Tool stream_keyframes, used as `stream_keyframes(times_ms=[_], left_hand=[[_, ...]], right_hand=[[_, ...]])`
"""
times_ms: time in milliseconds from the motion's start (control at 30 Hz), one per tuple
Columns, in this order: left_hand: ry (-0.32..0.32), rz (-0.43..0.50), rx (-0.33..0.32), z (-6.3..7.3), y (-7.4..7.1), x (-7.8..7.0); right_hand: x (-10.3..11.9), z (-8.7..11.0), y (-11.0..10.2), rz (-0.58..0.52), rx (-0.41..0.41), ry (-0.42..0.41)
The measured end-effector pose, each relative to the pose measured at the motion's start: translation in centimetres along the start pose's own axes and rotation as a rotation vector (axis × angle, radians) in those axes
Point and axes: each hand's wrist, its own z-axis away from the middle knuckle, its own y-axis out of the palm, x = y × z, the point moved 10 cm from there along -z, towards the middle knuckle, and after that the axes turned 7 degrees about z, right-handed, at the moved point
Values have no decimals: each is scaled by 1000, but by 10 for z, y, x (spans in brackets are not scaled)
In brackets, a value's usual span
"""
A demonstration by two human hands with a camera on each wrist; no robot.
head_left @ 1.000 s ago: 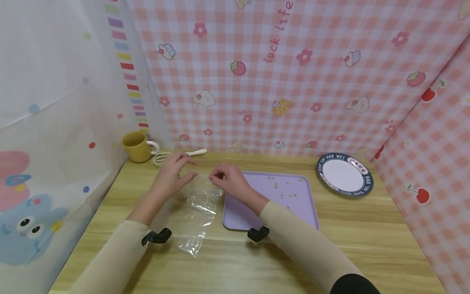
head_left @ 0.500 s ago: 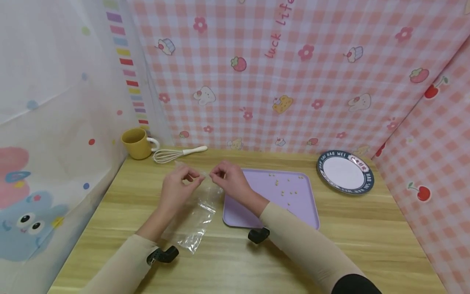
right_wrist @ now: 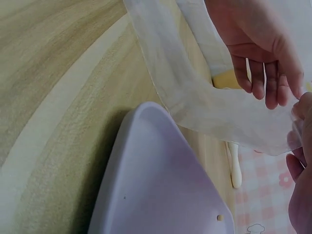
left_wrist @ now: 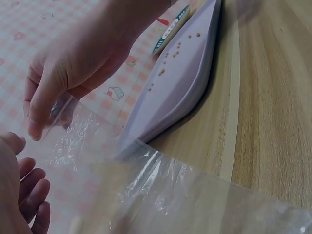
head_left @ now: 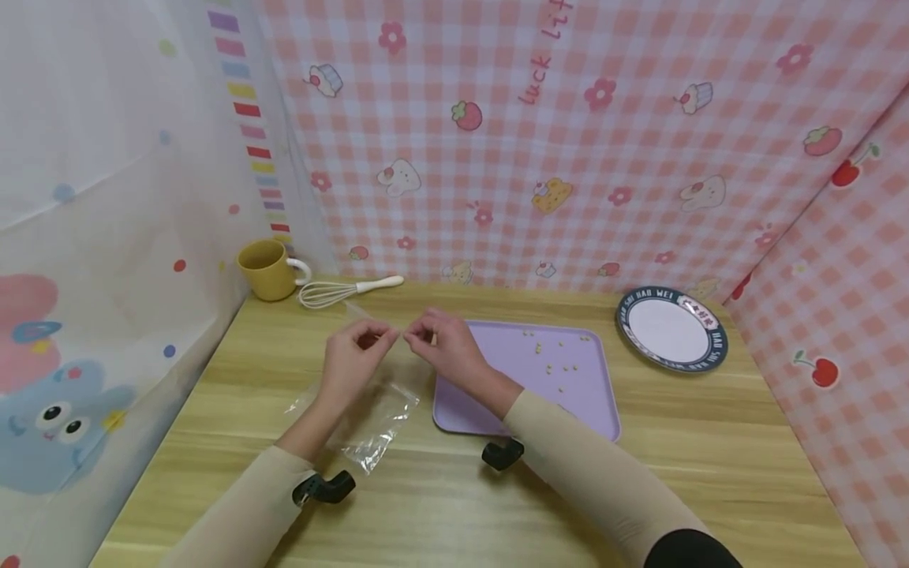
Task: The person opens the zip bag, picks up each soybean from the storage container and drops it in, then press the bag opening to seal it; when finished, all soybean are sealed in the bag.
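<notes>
A clear plastic bag (head_left: 383,410) hangs between my hands, its lower end slanting toward me over the table. My right hand (head_left: 450,347) pinches its upper edge with thumb and fingers, plain in the left wrist view, where the film (left_wrist: 146,180) stretches across. My left hand (head_left: 353,359) has thumb and forefinger together on the same edge, almost at the right fingertips. Its other fingers (right_wrist: 258,80) hang loosely over the film in the right wrist view. Under my right forearm lies a lilac tray (head_left: 461,410) with several small yellow bits (head_left: 549,369) scattered on it.
At the back left stand a yellow mug (head_left: 266,272) with a white handle and a whisk (head_left: 330,294) lying beside it. A dark-rimmed white plate (head_left: 667,331) is at the back right. Patterned cloth walls (head_left: 497,158) enclose the wooden table.
My left hand has moved right and closed from spread fingers to a pinch beside the right hand. The right hand has stayed nearly still. The bag's lower end has drawn up slightly.
</notes>
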Motion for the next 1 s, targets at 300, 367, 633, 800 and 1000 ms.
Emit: stream_keyframes(times_ms=[300, 367, 633, 800, 1000], left_hand=[[-52, 30, -8, -1, 4, 3], [-68, 34, -4, -1, 4, 5], [-183, 104, 21, 1, 12, 17], [-175, 94, 3, 2, 13, 16], [-122, 8, -19, 4, 13, 12]], right_hand=[[1, 1, 1, -2, -1, -21], [1, 1, 1, -5, -4, -27], [2, 3, 3, 27, -7, -52], [2, 5, 6, 74, -5, -69], [-2, 5, 7, 98, 5, -14]])
